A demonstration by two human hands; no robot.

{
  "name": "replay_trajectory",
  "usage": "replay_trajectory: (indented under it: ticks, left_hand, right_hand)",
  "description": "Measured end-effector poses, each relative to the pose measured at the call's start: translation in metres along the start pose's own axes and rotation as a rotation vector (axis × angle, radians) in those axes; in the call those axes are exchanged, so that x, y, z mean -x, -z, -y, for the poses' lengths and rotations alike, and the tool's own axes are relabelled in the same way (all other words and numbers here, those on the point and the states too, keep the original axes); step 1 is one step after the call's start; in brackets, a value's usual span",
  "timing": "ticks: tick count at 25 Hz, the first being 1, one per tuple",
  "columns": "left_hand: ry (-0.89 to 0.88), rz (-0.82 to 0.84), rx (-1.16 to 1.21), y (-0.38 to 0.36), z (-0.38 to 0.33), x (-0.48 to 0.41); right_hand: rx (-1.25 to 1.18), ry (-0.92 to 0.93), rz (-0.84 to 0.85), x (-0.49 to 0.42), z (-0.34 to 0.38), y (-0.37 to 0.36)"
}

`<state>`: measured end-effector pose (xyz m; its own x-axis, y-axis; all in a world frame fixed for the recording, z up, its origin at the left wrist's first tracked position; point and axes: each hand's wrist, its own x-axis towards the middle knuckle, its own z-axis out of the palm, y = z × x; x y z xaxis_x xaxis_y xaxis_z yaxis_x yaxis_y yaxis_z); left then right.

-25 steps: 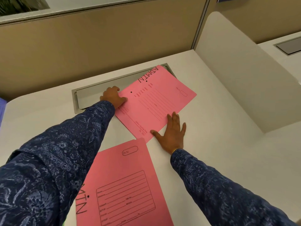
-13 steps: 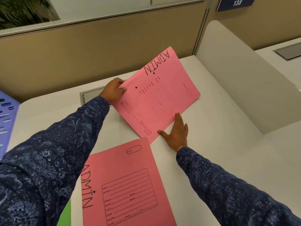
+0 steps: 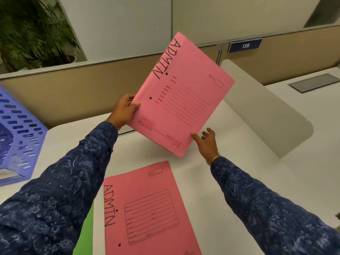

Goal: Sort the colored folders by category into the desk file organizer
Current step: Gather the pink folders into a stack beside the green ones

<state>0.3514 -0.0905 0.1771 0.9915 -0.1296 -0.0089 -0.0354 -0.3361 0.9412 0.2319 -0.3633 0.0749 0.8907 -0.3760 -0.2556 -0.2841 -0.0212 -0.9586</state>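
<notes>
A pink folder marked ADMIN (image 3: pixel 185 96) hangs tilted above the white desk (image 3: pixel 239 172). My left hand (image 3: pixel 124 111) grips its spine edge with thumb on the cover. My right hand (image 3: pixel 207 144) is spread below the folder's lower corner, one fingertip touching its edge. A second pink ADMIN folder (image 3: pixel 147 210) lies flat on the desk near me. A green folder (image 3: pixel 85 234) shows as a strip beside it, mostly hidden by my left sleeve. The purple perforated file organizer (image 3: pixel 16 137) stands at the left edge of the desk.
A beige partition wall (image 3: pixel 77 92) runs behind the desk, with a blue sign reading 138 (image 3: pixel 245 45). A white curved divider (image 3: pixel 263 107) rises on the right. A plant (image 3: pixel 31 32) sits beyond the partition at top left.
The far ADMIN folder was lifted off the desk by my left hand and now stands raised and tilted. My right hand came off the desk. The view swung up, bringing the organizer in.
</notes>
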Motion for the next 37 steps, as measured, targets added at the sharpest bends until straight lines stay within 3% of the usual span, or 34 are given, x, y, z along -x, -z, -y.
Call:
replay_trajectory:
  ticks: [8,13,17,26,37]
  left_hand:
    - [0.198,-0.027,0.167,-0.001,0.056,0.139]
    - [0.412,-0.089,0.297,-0.004,0.12,0.239]
    - [0.515,-0.079,0.229,0.004,0.158,0.302]
    - [0.539,-0.095,-0.002,0.003,0.177,0.386]
    - [0.509,-0.041,-0.201,0.008,0.187,0.401]
  right_hand:
    - [-0.204,0.081,0.122,0.075,-0.008,0.0]
    - [-0.032,0.058,0.183,0.125,-0.045,-0.003]
    - [0.064,0.063,0.268,0.154,-0.072,-0.007]
    - [0.231,0.022,0.309,0.196,-0.118,-0.013]
    - [0.465,0.05,0.239,0.213,-0.126,-0.025]
